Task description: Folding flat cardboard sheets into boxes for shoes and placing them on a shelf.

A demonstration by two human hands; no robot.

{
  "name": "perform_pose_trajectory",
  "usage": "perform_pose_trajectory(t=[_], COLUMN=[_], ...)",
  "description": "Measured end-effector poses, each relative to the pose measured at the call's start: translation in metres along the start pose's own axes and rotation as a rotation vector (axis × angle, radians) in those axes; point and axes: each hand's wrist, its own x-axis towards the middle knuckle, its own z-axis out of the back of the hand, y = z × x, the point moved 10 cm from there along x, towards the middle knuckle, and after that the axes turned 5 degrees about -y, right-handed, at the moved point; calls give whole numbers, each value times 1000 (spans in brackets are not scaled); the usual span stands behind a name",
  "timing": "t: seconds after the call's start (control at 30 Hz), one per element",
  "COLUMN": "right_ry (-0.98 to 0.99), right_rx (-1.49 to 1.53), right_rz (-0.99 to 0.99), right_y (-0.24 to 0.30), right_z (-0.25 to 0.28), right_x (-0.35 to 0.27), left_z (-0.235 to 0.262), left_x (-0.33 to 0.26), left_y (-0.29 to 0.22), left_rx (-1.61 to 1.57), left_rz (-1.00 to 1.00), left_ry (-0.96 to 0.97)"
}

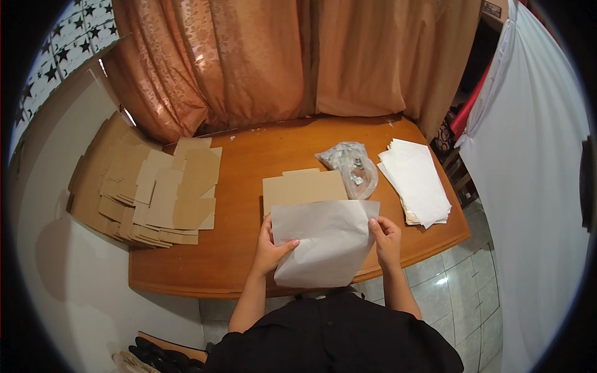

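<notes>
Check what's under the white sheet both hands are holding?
A flat brown cardboard piece lies on the table behind the white sheet; its upper part shows, its near edge is covered.

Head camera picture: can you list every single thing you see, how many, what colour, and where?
white paper sheet: one, white, held up over the table's near edge
cardboard piece: one, brown, table middle, behind the sheet
cardboard stack: many, brown, table's left end
white paper stack: many, white, table's right side
plastic bag: one, clear, beside the paper stack
table: one, orange-brown wood
curtain: orange-brown, behind the table
left hand: holds the sheet's left edge
right hand: holds the sheet's right edge
</notes>
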Motion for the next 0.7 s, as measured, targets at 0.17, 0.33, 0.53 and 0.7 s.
perform_pose_trajectory(t=[0.17, 0.33, 0.53, 0.7], right_ry=[1, -50, 80, 204], right_rx=[15, -70, -108, -646], right_rz=[13, 84, -11, 100], right_y=[-8, -17, -47, -90], right_z=[-22, -30, -54, -48], right_x=[5, 24, 53, 66], left_z=[32, 48, 81, 98], left_x=[-5, 1, 27, 45], left_y=[14, 36, 71, 86], left_rx=[5, -96, 84, 326], left_rz=[16, 179, 77, -11], left_ry=[-9, -117, -386, -554])
